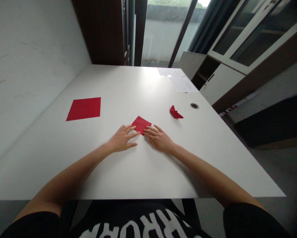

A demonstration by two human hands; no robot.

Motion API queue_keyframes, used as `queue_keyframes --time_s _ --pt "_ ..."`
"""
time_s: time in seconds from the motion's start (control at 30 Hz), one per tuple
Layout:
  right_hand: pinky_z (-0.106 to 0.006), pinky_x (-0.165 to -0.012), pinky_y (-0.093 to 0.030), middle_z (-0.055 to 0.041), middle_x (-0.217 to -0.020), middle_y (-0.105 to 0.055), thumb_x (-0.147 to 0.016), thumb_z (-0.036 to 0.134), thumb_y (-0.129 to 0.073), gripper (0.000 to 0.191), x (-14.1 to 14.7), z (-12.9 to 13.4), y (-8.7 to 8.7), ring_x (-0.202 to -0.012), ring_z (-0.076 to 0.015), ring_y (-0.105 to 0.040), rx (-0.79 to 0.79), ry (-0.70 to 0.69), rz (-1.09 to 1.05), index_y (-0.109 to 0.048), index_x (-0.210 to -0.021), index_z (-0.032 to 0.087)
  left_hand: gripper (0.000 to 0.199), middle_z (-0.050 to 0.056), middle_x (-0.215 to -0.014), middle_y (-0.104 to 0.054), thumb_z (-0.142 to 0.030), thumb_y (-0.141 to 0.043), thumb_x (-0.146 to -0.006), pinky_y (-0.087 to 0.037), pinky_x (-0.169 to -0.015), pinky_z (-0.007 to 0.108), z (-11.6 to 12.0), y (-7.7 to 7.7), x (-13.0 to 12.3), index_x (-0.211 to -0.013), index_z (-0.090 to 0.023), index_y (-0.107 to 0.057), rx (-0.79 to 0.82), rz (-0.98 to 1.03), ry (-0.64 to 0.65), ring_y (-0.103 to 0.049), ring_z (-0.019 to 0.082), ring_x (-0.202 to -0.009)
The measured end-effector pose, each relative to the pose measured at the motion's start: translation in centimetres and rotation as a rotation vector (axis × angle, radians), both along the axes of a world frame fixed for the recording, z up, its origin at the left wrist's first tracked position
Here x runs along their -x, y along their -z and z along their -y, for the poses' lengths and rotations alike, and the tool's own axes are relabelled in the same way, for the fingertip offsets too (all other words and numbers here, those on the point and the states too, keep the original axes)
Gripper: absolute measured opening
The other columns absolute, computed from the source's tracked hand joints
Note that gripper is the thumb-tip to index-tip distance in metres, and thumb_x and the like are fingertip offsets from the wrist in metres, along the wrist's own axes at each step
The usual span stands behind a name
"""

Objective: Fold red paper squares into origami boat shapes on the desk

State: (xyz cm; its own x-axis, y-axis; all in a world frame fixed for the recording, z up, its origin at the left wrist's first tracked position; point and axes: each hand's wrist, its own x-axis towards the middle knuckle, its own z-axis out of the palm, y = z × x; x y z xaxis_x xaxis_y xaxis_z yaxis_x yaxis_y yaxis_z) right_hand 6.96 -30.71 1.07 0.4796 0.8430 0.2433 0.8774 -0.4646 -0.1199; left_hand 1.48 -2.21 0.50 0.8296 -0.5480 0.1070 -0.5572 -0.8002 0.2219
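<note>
A small red square of folded paper (141, 124) lies on the white table with one corner toward me. My left hand (123, 138) rests at its left edge, fingers spread, fingertips touching the paper. My right hand (158, 138) lies flat at the lower right edge, its fingers stretched out over that side. Neither hand grips anything. To the right stands a folded red paper shape (175, 112) with pointed ends, apart from both hands. Farther left is a larger flat sheet of red paper (84, 108).
The white table (128, 178) meets a wall (34, 59) on the left. White paper sheets (184, 82) lie at its far right corner, near a round cable hole (194, 105). A white cabinet (221, 82) stands beyond the right edge.
</note>
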Motion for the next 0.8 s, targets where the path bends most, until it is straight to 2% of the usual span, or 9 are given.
queue_keyframes --time_s 0.1,0.23,0.53,0.8 --pt "-0.052 -0.127 -0.023 -0.0063 -0.142 -0.063 -0.106 0.03 -0.04 0.041 0.5 -0.2 0.2 -0.138 -0.0239 -0.052 -0.021 0.024 -0.007 -0.061 -0.14 0.024 0.06 0.009 -0.161 -0.039 -0.06 -0.051 -0.097 -0.02 -0.122 0.061 0.1 -0.1 0.1 -0.152 -0.038 -0.046 -0.006 0.002 0.008 -0.03 0.034 -0.15" --pt "-0.052 -0.127 -0.023 -0.0068 -0.139 -0.065 -0.105 0.028 -0.041 0.04 0.2 -0.1 0.4 -0.137 -0.0247 -0.053 -0.047 0.043 0.007 -0.063 -0.138 0.024 0.061 0.011 -0.16 -0.038 -0.062 -0.053 -0.095 -0.019 -0.121 0.064 0.4 -0.5 0.3 -0.151 -0.038 -0.047 -0.018 0.001 0.005 -0.028 0.036 -0.15" --pt "-0.057 -0.125 -0.024 -0.0087 -0.137 -0.066 -0.105 0.028 -0.038 0.042 -2.6 0.4 0.7 -0.138 -0.0278 -0.052 -0.064 0.165 0.017 -0.063 -0.138 0.023 0.062 0.012 -0.159 -0.038 -0.064 -0.053 -0.094 -0.02 -0.12 0.066 0.7 -0.6 0.4 -0.149 -0.037 -0.049 -0.027 -0.001 -0.005 -0.026 0.037 -0.151" --pt "-0.052 -0.128 -0.02 -0.0054 -0.136 -0.068 -0.105 0.027 -0.04 0.04 -0.9 0.3 0.5 -0.139 -0.0233 -0.052 -0.087 0.069 0.013 -0.065 -0.136 0.026 0.061 0.011 -0.159 -0.038 -0.063 -0.053 -0.095 -0.02 -0.12 0.067 0.7 -0.5 0.5 -0.15 -0.038 -0.047 -0.026 -0.002 -0.005 -0.025 0.037 -0.151"
